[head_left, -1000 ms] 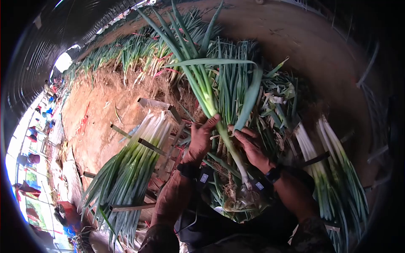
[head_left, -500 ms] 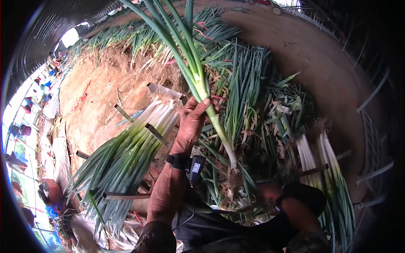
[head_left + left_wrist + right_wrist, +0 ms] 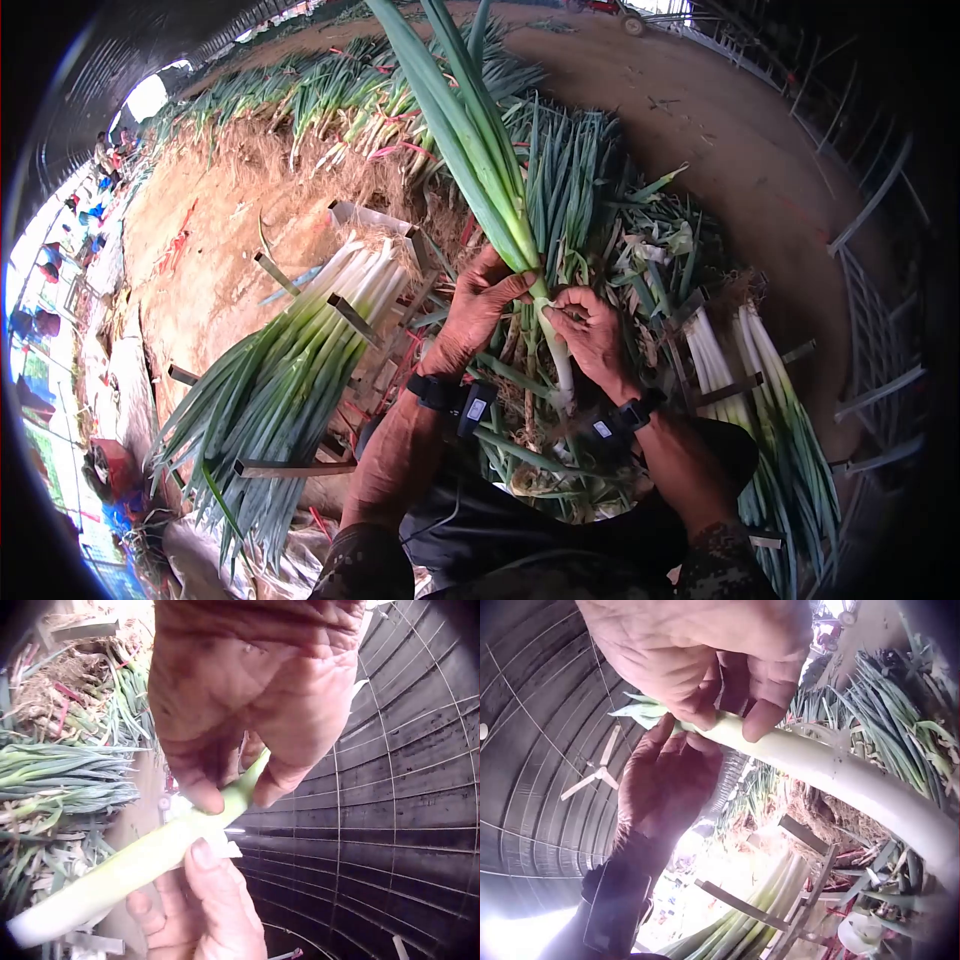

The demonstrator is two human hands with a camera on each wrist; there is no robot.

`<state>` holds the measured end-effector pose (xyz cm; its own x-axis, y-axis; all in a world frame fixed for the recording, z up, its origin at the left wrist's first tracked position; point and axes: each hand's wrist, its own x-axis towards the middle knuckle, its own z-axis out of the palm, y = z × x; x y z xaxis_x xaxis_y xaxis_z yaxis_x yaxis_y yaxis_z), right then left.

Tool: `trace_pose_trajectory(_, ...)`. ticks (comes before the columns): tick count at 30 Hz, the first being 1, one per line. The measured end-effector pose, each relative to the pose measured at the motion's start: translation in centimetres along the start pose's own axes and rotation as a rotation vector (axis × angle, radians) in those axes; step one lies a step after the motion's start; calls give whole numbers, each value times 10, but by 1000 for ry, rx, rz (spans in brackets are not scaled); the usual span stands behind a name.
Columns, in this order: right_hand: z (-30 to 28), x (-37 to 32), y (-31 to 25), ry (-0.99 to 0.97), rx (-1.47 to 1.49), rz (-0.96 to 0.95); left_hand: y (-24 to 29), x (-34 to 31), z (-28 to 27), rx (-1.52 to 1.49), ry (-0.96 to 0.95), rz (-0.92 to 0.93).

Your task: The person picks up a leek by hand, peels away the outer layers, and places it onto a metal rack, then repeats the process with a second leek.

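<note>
Clearly, in the head view, grips one long green onion (image 3: 505, 205) with the left hand (image 3: 480, 305) and pinches it just nearer with the right hand (image 3: 592, 335), at the middle of the scene, with leaves reaching far and pale stem (image 3: 560, 365) slanting near and right. Sits well apart from the bundle (image 3: 290, 360) on the rack (image 3: 295, 468) at left and from more onions (image 3: 790, 430) at right. Has a heap of onions (image 3: 565, 180) beyond, then earth floor (image 3: 720, 110) stretching out at far right.

In the left wrist view, shows a gridded covering (image 3: 375, 810) at right and a pale flap (image 3: 227, 846) beside the right thumb, hard to make out from the head. Bends over the stalk with left fingertips (image 3: 206, 799) narrowed on it.

In the right wrist view, shows a ceiling fan (image 3: 600, 774), seen in neither other view. Arches over the stem with right fingertips (image 3: 763, 720) pinched on it, just beside the left hand, above a dark device (image 3: 615, 904) strapped at that wrist.
</note>
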<state>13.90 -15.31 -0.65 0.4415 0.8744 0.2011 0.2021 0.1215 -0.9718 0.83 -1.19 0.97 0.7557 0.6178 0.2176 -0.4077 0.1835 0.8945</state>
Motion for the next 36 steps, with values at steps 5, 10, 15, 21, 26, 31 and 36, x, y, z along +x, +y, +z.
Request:
trace_pose_trajectory(5,7,-10,-11,60,-94,-220,-3,3,4,91,66,77)
trace_pose_trajectory(10,2,-19,-7,-21,-356,-471,-3,9,-1,33,205,108)
trace_pose_trajectory(15,-3,-77,18,-326,-451,-274,2,14,-16,8,291,208)
trace_pose_trajectory(21,-43,-199,165,-1021,-740,149,16,13,-31,-115,356,227)
trace_pose_trajectory(26,-23,-111,47,-490,-470,177,18,15,-35,-204,317,232)
trace_pose_trajectory(31,-14,-61,7,-93,-400,-10,19,18,-24,-168,399,338)
trace_pose_trajectory(36,-3,-58,20,-48,-581,-127,7,17,-33,-21,474,306)
